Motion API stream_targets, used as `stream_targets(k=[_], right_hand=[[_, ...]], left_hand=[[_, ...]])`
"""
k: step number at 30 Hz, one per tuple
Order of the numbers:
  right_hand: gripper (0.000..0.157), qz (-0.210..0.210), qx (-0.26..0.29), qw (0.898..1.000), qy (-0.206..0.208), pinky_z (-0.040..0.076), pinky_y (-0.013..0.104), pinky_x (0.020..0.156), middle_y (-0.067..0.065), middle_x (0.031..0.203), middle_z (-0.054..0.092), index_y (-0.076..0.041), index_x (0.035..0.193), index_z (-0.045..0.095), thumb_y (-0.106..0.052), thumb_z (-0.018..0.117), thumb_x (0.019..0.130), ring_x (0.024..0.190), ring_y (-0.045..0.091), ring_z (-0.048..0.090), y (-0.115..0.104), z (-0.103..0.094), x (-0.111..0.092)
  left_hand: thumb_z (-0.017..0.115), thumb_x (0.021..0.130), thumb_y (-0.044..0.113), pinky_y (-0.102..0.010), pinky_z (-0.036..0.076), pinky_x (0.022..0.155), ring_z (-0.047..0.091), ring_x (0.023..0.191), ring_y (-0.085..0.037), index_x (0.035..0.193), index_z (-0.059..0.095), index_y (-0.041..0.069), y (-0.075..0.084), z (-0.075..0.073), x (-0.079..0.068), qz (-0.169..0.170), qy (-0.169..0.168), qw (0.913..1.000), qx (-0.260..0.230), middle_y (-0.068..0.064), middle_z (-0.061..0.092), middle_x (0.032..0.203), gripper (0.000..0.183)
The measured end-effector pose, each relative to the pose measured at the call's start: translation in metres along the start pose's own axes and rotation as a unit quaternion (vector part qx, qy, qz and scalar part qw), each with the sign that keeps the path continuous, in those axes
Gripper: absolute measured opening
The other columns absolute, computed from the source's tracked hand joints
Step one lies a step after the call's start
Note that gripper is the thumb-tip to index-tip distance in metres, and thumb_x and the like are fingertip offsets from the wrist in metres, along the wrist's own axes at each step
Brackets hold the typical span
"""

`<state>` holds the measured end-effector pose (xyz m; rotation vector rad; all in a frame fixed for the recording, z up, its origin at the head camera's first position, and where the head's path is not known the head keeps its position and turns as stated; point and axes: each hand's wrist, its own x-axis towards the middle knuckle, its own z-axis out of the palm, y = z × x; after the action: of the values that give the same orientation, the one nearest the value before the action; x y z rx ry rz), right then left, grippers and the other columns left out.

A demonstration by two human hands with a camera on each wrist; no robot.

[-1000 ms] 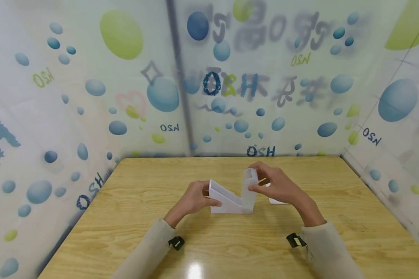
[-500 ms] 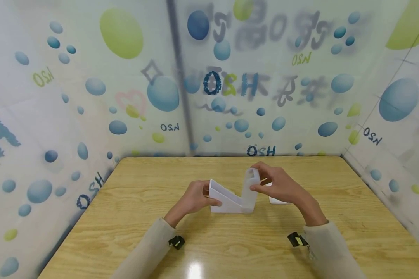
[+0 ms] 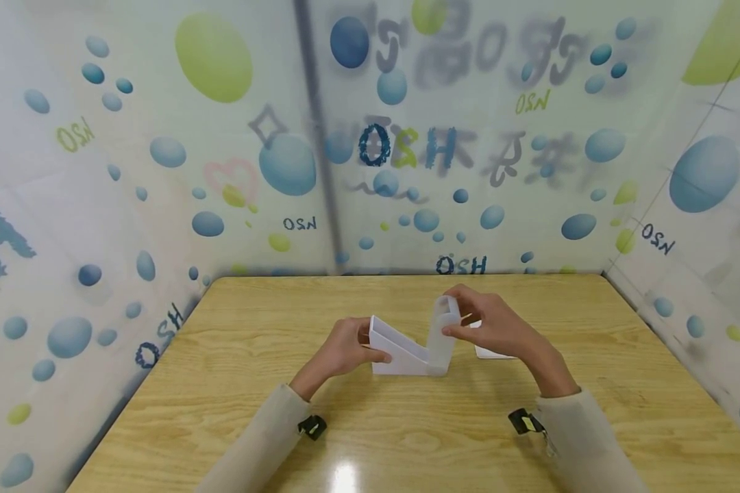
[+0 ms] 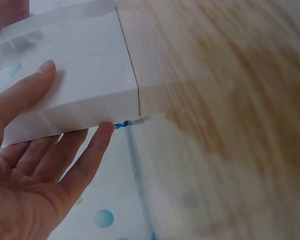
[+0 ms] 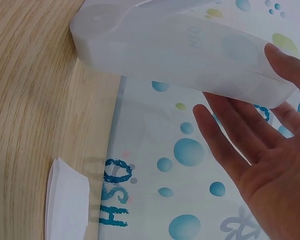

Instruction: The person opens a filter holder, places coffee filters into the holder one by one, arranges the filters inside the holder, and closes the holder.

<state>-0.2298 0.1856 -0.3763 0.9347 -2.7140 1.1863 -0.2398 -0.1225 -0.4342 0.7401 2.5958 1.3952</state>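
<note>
A white plastic case (image 3: 401, 363) with a sloping open top stands on the wooden table. Its frosted, see-through hinged lid (image 3: 440, 342) is swung up at the right end, nearly upright. My left hand (image 3: 342, 350) grips the case's left end, thumb on the near side wall. In the left wrist view, the fingers lie along the end of the case body (image 4: 90, 65). My right hand (image 3: 496, 329) holds the lid's upper end. The right wrist view shows the thumb on one side of the frosted lid (image 5: 180, 60) and fingers on the other.
A small white stack of folded sheets (image 3: 490, 353) lies behind the right hand, partly hidden by it. The wooden table (image 3: 407, 438) ends at a back wall covering (image 3: 370, 205) with blue and green dots. Straps with black pieces hang at both cuffs.
The lid has leaned slightly to the right, with my right hand moving a little the same way. The left hand and the case body keep their place.
</note>
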Motion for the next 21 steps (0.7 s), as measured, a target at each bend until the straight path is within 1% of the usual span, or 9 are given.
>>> stream_targets(k=[10,21], right_hand=[[0.042,0.002,-0.001,1.000,-0.004,0.065,0.041,0.086,0.003,0.111,0.071,-0.013,0.130,0.058,-0.025,0.078,0.094,0.098,0.018,0.072,0.0001,-0.0041,-0.0009],[0.042,0.004,-0.009,1.000,-0.008,0.065,0.038,0.084,0.002,0.112,0.070,-0.014,0.128,0.059,-0.026,0.079,0.094,0.099,0.018,0.072,0.0029,-0.0064,-0.0017]], left_hand=[[0.088,0.083,0.010,-0.027,0.064,0.076,0.079,0.093,-0.020,0.111,0.076,0.011,0.0013,-0.0006,0.0011,0.002,-0.001,1.0000,-0.005,-0.009,0.079,0.108,0.031],[0.088,0.082,0.010,-0.029,0.064,0.076,0.079,0.094,-0.021,0.111,0.076,0.011,0.0018,0.0001,0.0005,-0.008,0.001,1.0000,-0.002,-0.009,0.079,0.108,0.031]])
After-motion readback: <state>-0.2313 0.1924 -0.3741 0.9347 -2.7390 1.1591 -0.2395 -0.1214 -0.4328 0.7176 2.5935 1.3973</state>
